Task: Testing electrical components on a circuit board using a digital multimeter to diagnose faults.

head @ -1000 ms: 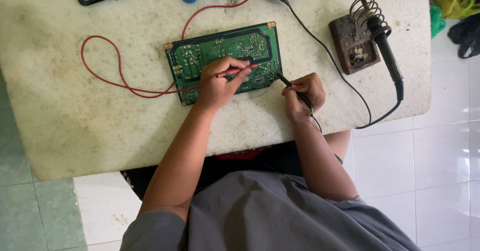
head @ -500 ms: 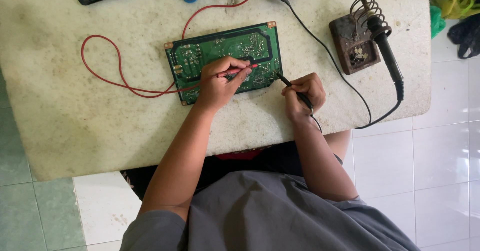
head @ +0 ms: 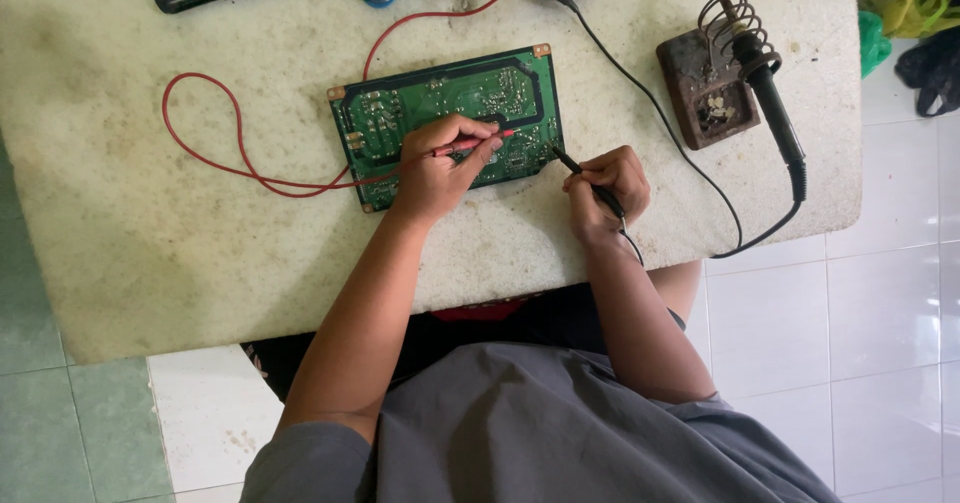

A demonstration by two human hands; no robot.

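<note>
Nearest, grey cloth covers the person's lap above glossy white and pale green floor tiles. On the stained, pitted white table [head: 150, 253], the left hand [head: 435, 168] pinches a thin red probe [head: 478, 144], its tip on the flat green circuit board [head: 400, 113]. The right hand [head: 605, 188] has its fingers closed round a black probe [head: 580, 175] whose tip touches the board's right edge. Farther off, a looping red wire [head: 215, 133] and a soldering iron [head: 775, 113] in a coiled rusty stand [head: 700, 88].
</note>
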